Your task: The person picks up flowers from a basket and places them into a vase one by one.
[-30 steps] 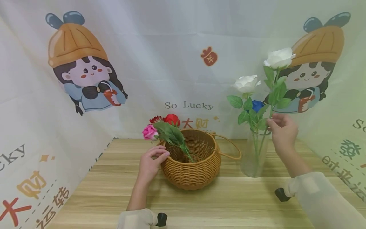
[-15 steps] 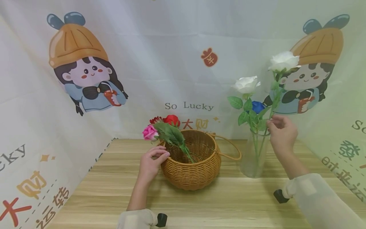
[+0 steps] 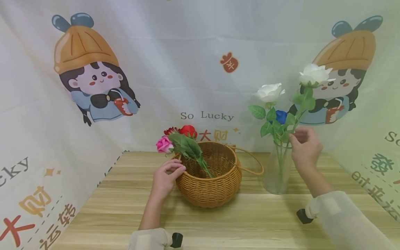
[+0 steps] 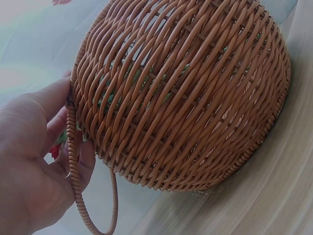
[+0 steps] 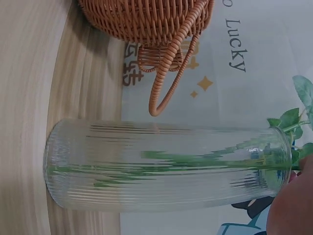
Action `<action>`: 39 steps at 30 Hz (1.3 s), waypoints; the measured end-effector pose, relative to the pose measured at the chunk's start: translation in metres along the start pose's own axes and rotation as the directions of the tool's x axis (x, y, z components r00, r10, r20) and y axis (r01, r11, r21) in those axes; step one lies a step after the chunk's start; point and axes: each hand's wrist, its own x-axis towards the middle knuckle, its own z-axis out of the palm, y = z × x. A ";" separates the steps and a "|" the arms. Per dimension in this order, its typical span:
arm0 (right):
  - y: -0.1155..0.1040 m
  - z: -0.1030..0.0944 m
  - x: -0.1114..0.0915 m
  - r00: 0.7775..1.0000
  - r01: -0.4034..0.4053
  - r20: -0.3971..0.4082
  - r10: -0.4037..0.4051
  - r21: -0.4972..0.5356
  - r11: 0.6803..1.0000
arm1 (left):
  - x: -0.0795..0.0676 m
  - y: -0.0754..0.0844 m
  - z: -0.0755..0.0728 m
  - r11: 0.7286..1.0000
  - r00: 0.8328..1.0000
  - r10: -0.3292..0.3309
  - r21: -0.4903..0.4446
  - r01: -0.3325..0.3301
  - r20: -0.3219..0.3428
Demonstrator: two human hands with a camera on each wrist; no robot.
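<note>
At the left side of the wicker basket (image 3: 209, 191), my left hand (image 3: 167, 175) grips the rim. The left wrist view has the thumb (image 4: 51, 98) on the rim and other fingers partly behind the looped handle (image 4: 78, 181). A pink rose (image 3: 164, 144), a red rose (image 3: 188, 131) and a dark red flower lean out of the basket. My right hand (image 3: 306, 147) pinches the stem of a tall white rose (image 3: 315, 74) just above the mouth of a clear ribbed vase (image 3: 275, 178). Its stem reaches down into the vase beside another white rose (image 3: 270, 93) and a blue flower (image 3: 279, 117).
Basket and vase stand on a wood-grain table (image 3: 237, 225), the vase to the right. A second looped handle (image 3: 253, 163) sticks out from the basket toward the vase. A printed cloth (image 3: 156, 69) hangs behind and along both sides.
The white rose in my right hand has come down and its bloom has shifted right. My right hand has moved slightly down and left. The left hand and basket stay put.
</note>
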 end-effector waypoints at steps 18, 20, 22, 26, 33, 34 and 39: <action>0.004 -0.003 -0.005 0.998 0.060 -0.035 -0.059 0.032 0.998 | -0.001 0.004 0.000 1.000 1.000 -0.011 0.012 0.011 0.002; 0.004 -0.003 -0.007 0.998 0.055 -0.032 -0.054 0.033 0.998 | 0.001 0.000 0.001 1.000 1.000 -0.013 0.007 0.013 0.002; 0.003 -0.004 -0.009 0.999 0.046 -0.025 -0.045 0.039 0.998 | 0.000 -0.001 0.000 1.000 1.000 -0.006 0.000 0.006 0.002; -0.001 -0.003 -0.015 0.999 0.040 -0.010 -0.039 0.058 0.998 | 0.000 -0.002 0.000 1.000 1.000 -0.005 0.003 0.005 0.002; -0.007 0.002 -0.022 0.997 0.080 0.004 -0.081 0.102 0.991 | 0.001 -0.003 0.000 1.000 1.000 -0.012 0.004 0.012 0.000; -0.008 0.003 -0.023 0.996 0.088 0.004 -0.089 0.114 0.990 | 0.001 -0.003 0.000 1.000 1.000 -0.010 0.002 0.010 0.002; -0.013 0.008 -0.031 0.993 0.110 0.021 -0.115 0.173 0.979 | 0.001 -0.001 0.001 1.000 1.000 0.000 0.001 0.000 0.005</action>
